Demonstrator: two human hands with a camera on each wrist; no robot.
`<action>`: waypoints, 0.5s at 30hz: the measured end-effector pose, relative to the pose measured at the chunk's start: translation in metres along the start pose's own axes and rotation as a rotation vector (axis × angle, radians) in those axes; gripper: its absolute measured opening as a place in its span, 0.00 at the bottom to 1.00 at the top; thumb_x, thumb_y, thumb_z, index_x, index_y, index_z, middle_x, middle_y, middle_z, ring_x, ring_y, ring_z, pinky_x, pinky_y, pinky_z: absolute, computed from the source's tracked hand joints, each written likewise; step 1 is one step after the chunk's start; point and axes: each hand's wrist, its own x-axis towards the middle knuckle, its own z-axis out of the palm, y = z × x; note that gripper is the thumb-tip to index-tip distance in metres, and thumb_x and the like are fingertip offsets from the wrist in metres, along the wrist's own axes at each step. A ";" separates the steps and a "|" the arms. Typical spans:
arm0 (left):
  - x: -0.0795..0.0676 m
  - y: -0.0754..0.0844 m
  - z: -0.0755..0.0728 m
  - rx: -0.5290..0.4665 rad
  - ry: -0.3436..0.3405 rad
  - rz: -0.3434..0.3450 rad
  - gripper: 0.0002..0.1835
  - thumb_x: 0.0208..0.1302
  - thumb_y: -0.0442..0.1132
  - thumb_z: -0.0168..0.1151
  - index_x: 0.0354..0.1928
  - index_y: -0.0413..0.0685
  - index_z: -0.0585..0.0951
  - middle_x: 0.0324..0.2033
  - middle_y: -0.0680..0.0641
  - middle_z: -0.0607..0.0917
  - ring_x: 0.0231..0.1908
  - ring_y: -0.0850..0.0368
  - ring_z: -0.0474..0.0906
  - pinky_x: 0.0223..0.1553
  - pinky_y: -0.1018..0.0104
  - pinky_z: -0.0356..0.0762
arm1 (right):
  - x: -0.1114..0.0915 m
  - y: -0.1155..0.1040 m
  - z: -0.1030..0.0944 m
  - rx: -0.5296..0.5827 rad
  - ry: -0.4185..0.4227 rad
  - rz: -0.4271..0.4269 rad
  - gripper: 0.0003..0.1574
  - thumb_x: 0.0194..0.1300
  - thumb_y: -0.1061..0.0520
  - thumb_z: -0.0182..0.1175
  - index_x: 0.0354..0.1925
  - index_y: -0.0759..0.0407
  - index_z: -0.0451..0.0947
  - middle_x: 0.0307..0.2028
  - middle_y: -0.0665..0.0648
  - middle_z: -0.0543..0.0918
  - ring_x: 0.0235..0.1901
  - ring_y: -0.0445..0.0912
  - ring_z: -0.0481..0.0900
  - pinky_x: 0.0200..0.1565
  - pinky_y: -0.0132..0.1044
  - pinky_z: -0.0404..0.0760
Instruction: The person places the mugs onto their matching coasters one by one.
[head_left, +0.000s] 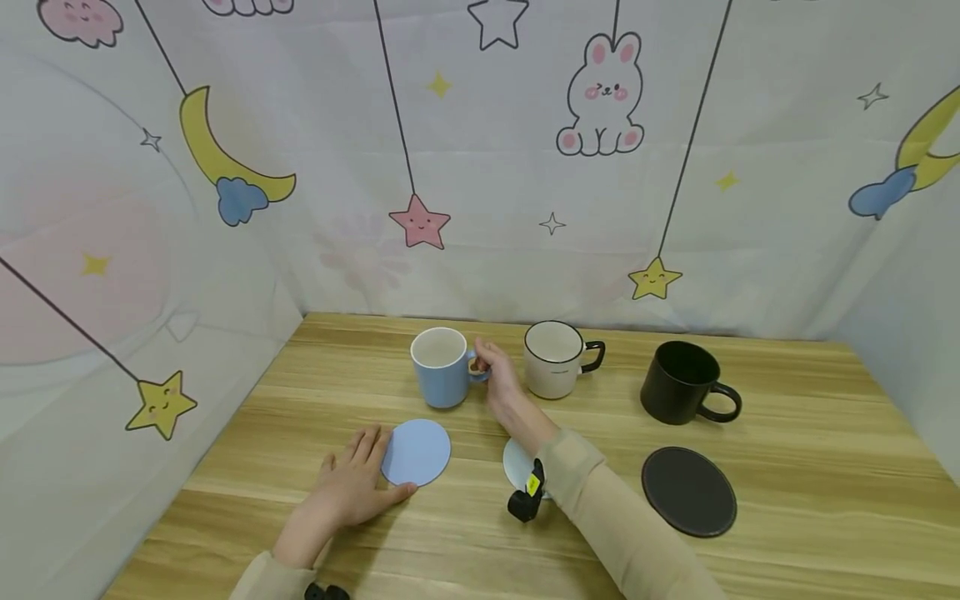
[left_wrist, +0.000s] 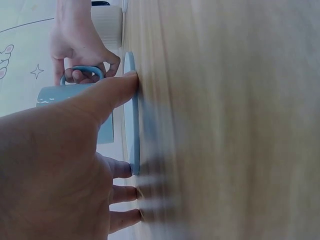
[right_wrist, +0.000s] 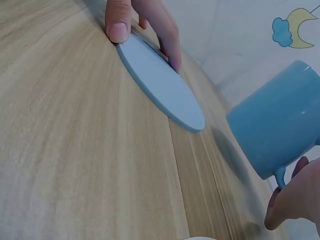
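Observation:
My right hand grips the handle of a light blue mug with a white inside. In the right wrist view the mug is above the wood, its shadow below it. The round light blue coaster lies on the table, nearer to me than the mug. My left hand holds this coaster at its left side, thumb on the near edge and index finger on the far edge. Its other fingers are spread with their tips on the wood, as the left wrist view shows.
A cream mug with a black rim and handle stands just right of my right hand. A pale coaster is partly hidden under my right forearm. Farther right are a black mug and a black coaster. A printed curtain closes off the back.

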 end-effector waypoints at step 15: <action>-0.001 0.005 -0.003 0.019 -0.011 -0.016 0.56 0.70 0.66 0.67 0.82 0.32 0.57 0.81 0.26 0.55 0.80 0.24 0.48 0.69 0.14 0.45 | -0.012 -0.006 0.005 0.000 -0.037 0.014 0.32 0.84 0.56 0.50 0.17 0.49 0.62 0.23 0.48 0.66 0.35 0.45 0.69 0.52 0.40 0.61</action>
